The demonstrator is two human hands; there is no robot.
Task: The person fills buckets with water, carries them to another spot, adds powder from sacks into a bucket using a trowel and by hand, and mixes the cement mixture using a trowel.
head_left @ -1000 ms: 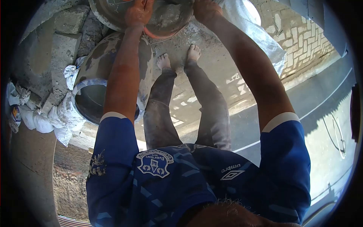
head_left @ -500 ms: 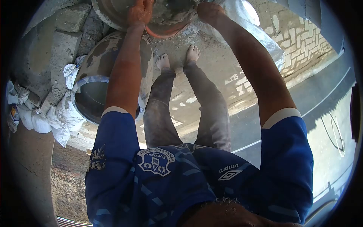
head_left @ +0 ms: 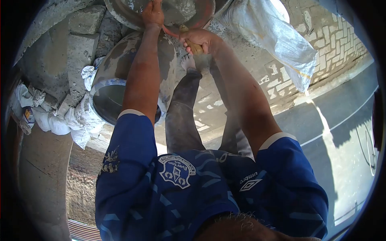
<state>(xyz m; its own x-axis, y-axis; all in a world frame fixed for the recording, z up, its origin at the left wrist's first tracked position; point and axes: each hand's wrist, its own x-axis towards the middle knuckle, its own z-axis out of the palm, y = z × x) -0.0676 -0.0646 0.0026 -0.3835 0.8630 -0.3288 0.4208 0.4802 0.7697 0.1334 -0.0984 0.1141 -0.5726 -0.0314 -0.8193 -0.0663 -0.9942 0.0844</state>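
Observation:
Near the top edge, my left hand (head_left: pixel 152 15) is closed, its fingertips over a wide round basin (head_left: pixel 189 14) with a reddish-orange rim. What those fingers pinch is too small to make out. Lower and to the right, my right hand (head_left: pixel 201 39) wraps round a tan tool (head_left: pixel 196 48) like a short handle, with a blurred greyish end pointing down over my feet. Left of my legs stands a large rounded grey vessel (head_left: pixel 116 60), patchy with wet marks, its dark opening facing me. Another grey bowl (head_left: pixel 124 12) is beside the basin at the upper left.
A white woven sack (head_left: pixel 277 44) lies at the upper right, by brick paving (head_left: pixel 333 48). Stone blocks (head_left: pixel 82 52) and white bags (head_left: pixel 56 120) line the left side. Bare feet (head_left: pixel 187 62) stand on the ground ahead. A paved road (head_left: pixel 305 120) runs at the right.
My right hand has left the basin's right side, moved down and left, and now holds the tan tool. My left hand remains near the basin. The whole view has shifted slightly.

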